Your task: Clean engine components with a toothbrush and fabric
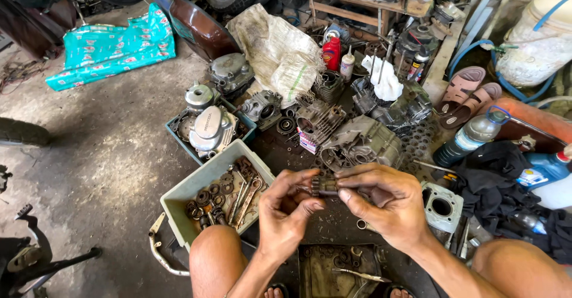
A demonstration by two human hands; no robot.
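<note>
Inventory, largest item to smallest, placed from your grip:

1. Engine crankcase half (362, 145), grey and grimy, on the floor just beyond your grip; stripped of its internals as far as can be seen.
2. Pale plastic tray (179, 199), to the left of your grip beside your knee; it holds loose gears, a spanner and other small parts (sorted out, none fitted to anything).
3. Finned cylinder head (319, 122), beyond the grip and further out than the crankcase.
4. Cylinder block (442, 205), to the right of your grip, bore facing up, empty.
5. Your right hand (387, 205), fingers pinched on the right end of the gear shaft (325, 186).
6. Your left hand (287, 211), thumb and fingers clasped on the shaft's left end.
7. Gear shaft itself: a short toothed shaft held level between both hands, off the floor, above the dark oily pan (333, 268) between your feet.

Progress, as judged: teardown looks largely done, with parts spread all round you; the shaft is out and in hand, and nothing shows as reassembled yet.
</note>
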